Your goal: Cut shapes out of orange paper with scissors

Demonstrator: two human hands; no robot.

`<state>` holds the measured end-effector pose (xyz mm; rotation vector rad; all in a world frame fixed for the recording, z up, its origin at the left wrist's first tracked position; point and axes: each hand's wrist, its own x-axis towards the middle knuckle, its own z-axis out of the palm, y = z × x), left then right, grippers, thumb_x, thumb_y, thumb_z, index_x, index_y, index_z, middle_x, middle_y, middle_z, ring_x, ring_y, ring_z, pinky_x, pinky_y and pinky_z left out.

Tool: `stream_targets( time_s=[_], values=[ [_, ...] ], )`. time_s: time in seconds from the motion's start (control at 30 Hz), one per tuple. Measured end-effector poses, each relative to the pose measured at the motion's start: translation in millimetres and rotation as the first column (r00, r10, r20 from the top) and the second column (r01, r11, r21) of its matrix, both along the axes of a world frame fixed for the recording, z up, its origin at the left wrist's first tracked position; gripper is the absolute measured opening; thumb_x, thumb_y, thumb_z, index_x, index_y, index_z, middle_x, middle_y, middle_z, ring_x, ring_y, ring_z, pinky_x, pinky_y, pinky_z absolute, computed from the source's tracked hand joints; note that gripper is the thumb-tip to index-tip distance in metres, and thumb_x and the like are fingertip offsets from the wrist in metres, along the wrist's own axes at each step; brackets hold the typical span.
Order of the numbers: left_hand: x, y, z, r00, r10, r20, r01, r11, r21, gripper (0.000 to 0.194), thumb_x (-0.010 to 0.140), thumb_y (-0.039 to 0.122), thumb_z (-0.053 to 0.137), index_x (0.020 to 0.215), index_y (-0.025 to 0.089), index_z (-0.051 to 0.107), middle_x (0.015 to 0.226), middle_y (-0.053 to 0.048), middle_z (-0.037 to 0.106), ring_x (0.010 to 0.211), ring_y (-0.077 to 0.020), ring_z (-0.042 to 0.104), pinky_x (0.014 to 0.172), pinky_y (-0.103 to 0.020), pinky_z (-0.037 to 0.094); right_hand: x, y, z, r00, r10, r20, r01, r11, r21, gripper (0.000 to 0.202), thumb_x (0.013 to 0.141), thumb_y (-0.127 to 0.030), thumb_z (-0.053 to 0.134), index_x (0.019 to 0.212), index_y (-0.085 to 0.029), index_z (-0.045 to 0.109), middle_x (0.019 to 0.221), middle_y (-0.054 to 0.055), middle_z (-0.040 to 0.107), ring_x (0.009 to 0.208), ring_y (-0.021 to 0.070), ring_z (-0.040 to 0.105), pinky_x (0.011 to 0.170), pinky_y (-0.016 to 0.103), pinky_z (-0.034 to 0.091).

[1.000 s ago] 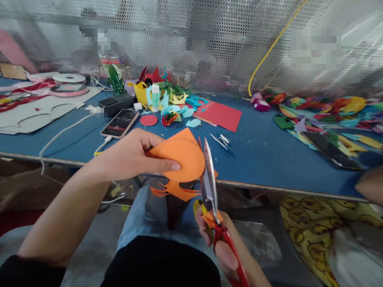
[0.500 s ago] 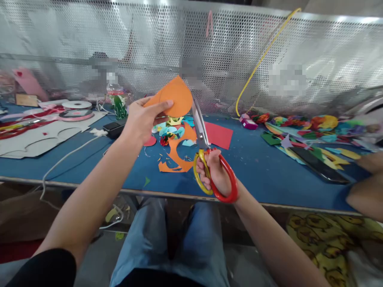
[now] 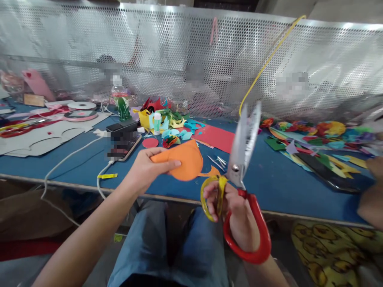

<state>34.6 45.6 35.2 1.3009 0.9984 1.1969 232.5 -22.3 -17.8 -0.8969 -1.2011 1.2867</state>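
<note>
My left hand [image 3: 149,165] pinches a piece of orange paper [image 3: 187,161] with a rounded lower edge and a pointed top right corner, held just over the table's front part. In my right hand [image 3: 236,203] are large scissors [image 3: 243,147] with one yellow and one red handle. Their blades point up, spread a little, away from the paper. An orange scrap [image 3: 213,172] shows behind the paper's right side. Beyond it, a red sheet [image 3: 217,137] lies near a glue stick [image 3: 157,123] and several coloured cut-outs.
At the left a phone [image 3: 127,148] with a white cable lies by a bottle [image 3: 121,104]. Ribbon rolls [image 3: 80,115] rest on white sheets. Paper pieces and a black phone-like object [image 3: 326,173] lie at the right, near another person's arm [image 3: 372,199].
The orange paper has come down in my left hand, toward the table. My right hand has moved right and nearer with the scissors, whose blades have parted and left the paper's edge.
</note>
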Motion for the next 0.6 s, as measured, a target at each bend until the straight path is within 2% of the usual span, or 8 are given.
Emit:
stream_targets(
  time_s=[0.07,0.13,0.2,0.3,0.4,0.53,0.6],
  values=[
    [-1.4,-18.3,-4.1,0.993,-0.071,-0.093,0.068,0.997,-0.035,0.026,0.055,0.03,0.086,0.067,0.015,0.069,0.065,0.002,0.064,0.058,-0.0094,0.057,0.055,-0.019,0.048,-7.3,-11.9,2.7,0.992,-0.124,-0.018,0.124,0.992,0.007,0.052,0.071,-0.067,0.065,0.087,-0.019,0.053,0.062,-0.002,0.056,0.044,0.0061,0.047,0.042,0.019,0.037],
    [-2.2,-33.5,-6.4,0.978,-0.148,-0.144,0.138,0.987,-0.081,0.025,0.058,0.031,0.085,0.07,0.015,0.069,0.066,0.003,0.064,0.057,-0.0087,0.055,0.054,-0.018,0.047,-14.9,-19.5,6.7,0.977,-0.208,-0.034,0.208,0.978,-0.01,0.044,0.072,-0.057,0.068,0.086,-0.019,0.052,0.061,-0.003,0.057,0.044,0.0057,0.047,0.042,0.018,0.037],
    [-2.4,-44.1,-7.1,0.965,-0.184,-0.188,0.172,0.982,-0.078,0.023,0.061,0.031,0.084,0.071,0.016,0.07,0.067,0.003,0.063,0.057,-0.0075,0.054,0.054,-0.016,0.045,-21.2,-22.8,9.3,0.97,-0.241,-0.04,0.239,0.97,-0.047,0.043,0.071,-0.056,0.068,0.082,-0.018,0.052,0.053,-0.005,0.052,0.038,0.0057,0.043,0.039,0.02,0.036],
    [-1.6,-51.5,-6.7,0.951,-0.176,-0.252,0.175,0.984,-0.028,0.018,0.067,0.03,0.081,0.073,0.017,0.071,0.068,0.002,0.065,0.06,-0.0074,0.055,0.054,-0.014,0.044,-26.3,-22.9,8.5,0.962,-0.272,-0.028,0.269,0.959,-0.087,0.04,0.069,-0.053,0.069,0.079,-0.019,0.05,0.046,-0.009,0.043,0.033,0.0059,0.038,0.036,0.021,0.035],
    [-0.3,-53.4,-6.9,0.956,-0.116,-0.27,0.13,0.991,0.035,0.019,0.068,0.033,0.08,0.08,0.019,0.073,0.079,-0.001,0.071,0.07,-0.0115,0.062,0.063,-0.017,0.051,-27.7,-21.9,5.3,0.946,-0.324,-0.007,0.322,0.942,-0.095,0.036,0.069,-0.049,0.07,0.077,-0.02,0.049,0.051,-0.008,0.045,0.036,0.0064,0.041,0.035,0.02,0.034],
    [-0.8,-56.5,-11.7,0.966,-0.092,-0.243,0.094,0.996,-0.003,0.028,0.069,0.037,0.079,0.089,0.019,0.073,0.079,-0.002,0.071,0.061,-0.0118,0.063,0.052,-0.018,0.053,-28.8,-24.2,1.6,0.934,-0.356,0.013,0.355,0.928,-0.11,0.035,0.069,-0.049,0.07,0.076,-0.021,0.05,0.057,-0.005,0.048,0.036,0.0065,0.041,0.032,0.021,0.033],
    [-3.3,-59.8,-15.9,0.963,-0.075,-0.26,0.088,0.995,0.041,0.029,0.068,0.036,0.08,0.091,0.019,0.073,0.081,-0.003,0.072,0.068,-0.0135,0.066,0.058,-0.018,0.055,-29.4,-26.3,-0.8,0.931,-0.365,0.022,0.365,0.923,-0.12,0.035,0.069,-0.049,0.069,0.076,-0.02,0.051,0.056,-0.005,0.048,0.036,0.0063,0.041,0.032,0.021,0.033]
  ],
)
